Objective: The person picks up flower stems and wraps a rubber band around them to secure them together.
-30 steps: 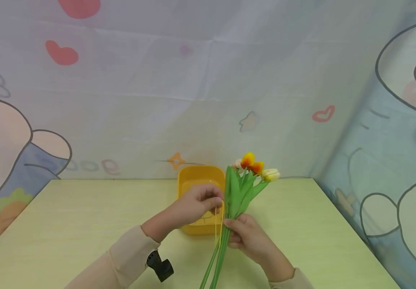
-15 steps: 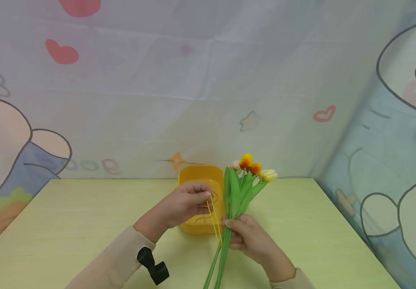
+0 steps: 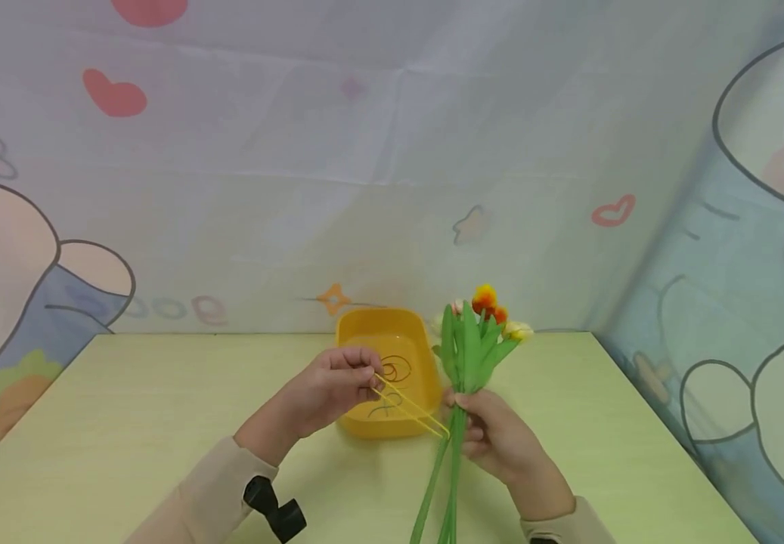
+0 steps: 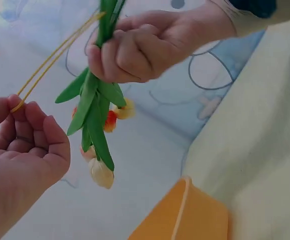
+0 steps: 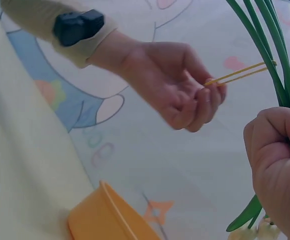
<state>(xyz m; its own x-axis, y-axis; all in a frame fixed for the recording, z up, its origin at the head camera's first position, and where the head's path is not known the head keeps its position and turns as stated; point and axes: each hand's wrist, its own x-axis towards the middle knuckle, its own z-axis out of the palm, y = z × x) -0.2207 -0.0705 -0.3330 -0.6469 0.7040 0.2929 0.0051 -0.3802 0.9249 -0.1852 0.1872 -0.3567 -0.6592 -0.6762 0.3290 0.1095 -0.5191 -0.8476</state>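
My right hand [image 3: 503,442] grips a bunch of artificial tulips [image 3: 468,351] by the green stems, just below the leaves. The flower heads, orange-yellow, cream and pale pink, point up and away, and the stems hang toward the front edge. My left hand [image 3: 323,393] pinches one end of a yellow rubber band [image 3: 410,403] between thumb and forefinger. The band is stretched slantwise to the stems below my right hand. In the right wrist view its far end catches around part of the stems [image 5: 275,55]; exactly how many stems it loops is unclear.
Behind my hands a yellow plastic bin [image 3: 385,429] stands on the pale green table [image 3: 174,423]. Several thin coloured rubber bands [image 3: 395,369] lie in it. A printed cloth backdrop [image 3: 283,189] rises at the table's back edge.
My left hand has moved left, drawing the rubber band out from near-vertical to a long slant. My right hand has shifted right with the tulips, which now stand more upright.
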